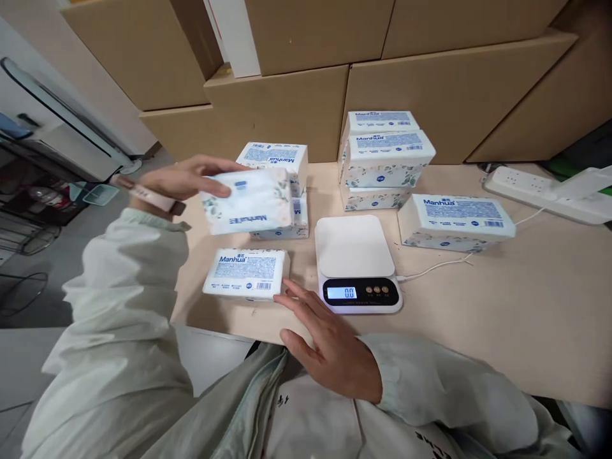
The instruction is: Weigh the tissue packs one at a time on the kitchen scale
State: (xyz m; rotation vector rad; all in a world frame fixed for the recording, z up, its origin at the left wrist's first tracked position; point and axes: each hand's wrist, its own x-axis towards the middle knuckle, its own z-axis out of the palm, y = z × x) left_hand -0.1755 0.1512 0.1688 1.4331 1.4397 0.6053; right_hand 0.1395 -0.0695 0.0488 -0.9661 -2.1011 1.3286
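My left hand (191,178) grips a white tissue pack (248,207) with a floral print, raised and tilted over the table's left side. Behind it stand stacked tissue packs (275,153), partly hidden by the held one. Below it, near the front edge, another tissue pack (246,274) lies flat with its blue lettering up. My right hand (325,338) is open, fingers stretched out, with its fingertips at that pack's right end. Just beyond the right hand sits a white kitchen scale (354,248). Its lit display reads 0.0 and its plate bears nothing.
More tissue packs (387,156) are stacked behind the scale, and a single tissue pack (454,220) lies to its right. A white cable (435,270) runs from the scale toward a power strip (535,191). Cardboard boxes (282,108) form a wall along the back.
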